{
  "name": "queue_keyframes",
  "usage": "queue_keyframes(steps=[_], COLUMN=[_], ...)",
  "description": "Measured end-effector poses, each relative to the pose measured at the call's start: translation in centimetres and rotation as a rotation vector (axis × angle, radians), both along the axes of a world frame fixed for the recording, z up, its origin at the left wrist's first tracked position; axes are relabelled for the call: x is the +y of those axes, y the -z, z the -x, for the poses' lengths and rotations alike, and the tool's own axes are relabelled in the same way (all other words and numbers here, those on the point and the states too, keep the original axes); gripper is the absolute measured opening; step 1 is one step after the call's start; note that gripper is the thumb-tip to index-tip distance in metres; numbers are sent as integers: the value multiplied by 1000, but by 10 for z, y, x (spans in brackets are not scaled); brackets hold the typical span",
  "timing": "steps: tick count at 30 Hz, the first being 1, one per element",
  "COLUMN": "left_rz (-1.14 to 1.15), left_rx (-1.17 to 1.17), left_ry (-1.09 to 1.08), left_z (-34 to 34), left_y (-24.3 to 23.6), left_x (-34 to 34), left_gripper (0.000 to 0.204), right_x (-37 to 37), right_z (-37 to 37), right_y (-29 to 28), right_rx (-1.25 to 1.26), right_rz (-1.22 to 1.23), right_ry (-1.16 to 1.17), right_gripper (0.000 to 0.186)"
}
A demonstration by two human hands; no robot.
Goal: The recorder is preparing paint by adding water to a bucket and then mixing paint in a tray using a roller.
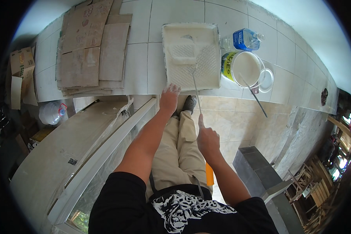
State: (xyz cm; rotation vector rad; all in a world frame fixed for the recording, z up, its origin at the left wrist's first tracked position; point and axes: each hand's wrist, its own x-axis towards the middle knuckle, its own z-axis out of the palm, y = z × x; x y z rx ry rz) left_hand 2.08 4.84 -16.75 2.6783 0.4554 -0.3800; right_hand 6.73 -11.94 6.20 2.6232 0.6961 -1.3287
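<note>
A paint tray (214,54) with a ridged floor, coated in off-white paint, lies on the tiled ledge in front of me. In it rests a paint roller (183,54), its sleeve covered in paint and its thin metal rod slanting toward me. My right hand (208,138) is closed around the roller's handle, index finger stretched along it. At the tray's near left corner, my left hand (170,98) has its paint-smeared fingers curled over the rim. Right of the tray, an open paint bucket (227,67) holds off-white paint, with a thin dark-handled tool (257,99) leaning out of it.
A clear plastic bottle (243,39) with a blue label lies behind the bucket, and a white lid (267,81) beside it. Flattened cardboard (82,58) is stacked at left. Below stand a large water jug (50,113), a framed panel (105,136) and a grey block (259,165).
</note>
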Motion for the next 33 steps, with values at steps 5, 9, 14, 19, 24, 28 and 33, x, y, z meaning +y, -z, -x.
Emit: queue_keyframes(steps=[5, 9, 14, 19, 24, 28, 33], left_rz=[1, -17, 2, -1, 4, 22, 35], left_rx=[0, 40, 47, 38, 20, 36, 43], left_ry=[3, 27, 26, 23, 0, 9, 6], left_z=[0, -2, -2, -4, 1, -1, -1], left_y=[0, -4, -9, -11, -4, -6, -11], left_x=[3, 1, 3, 1, 4, 3, 3], left_gripper=[51, 51, 51, 50, 49, 48, 48], right_x=[10, 29, 52, 72, 85, 93, 103], right_z=[-2, -17, -40, -66, -66, -76, -79], right_y=[16, 31, 35, 41, 51, 64, 76], right_rx=[-39, -97, -106, -145, -137, -180, -120], right_rz=[-65, -123, -147, -165, -163, -213, -122], right_ry=[19, 25, 20, 16, 0, 0, -5], right_gripper=[73, 74, 71, 67, 65, 63, 69])
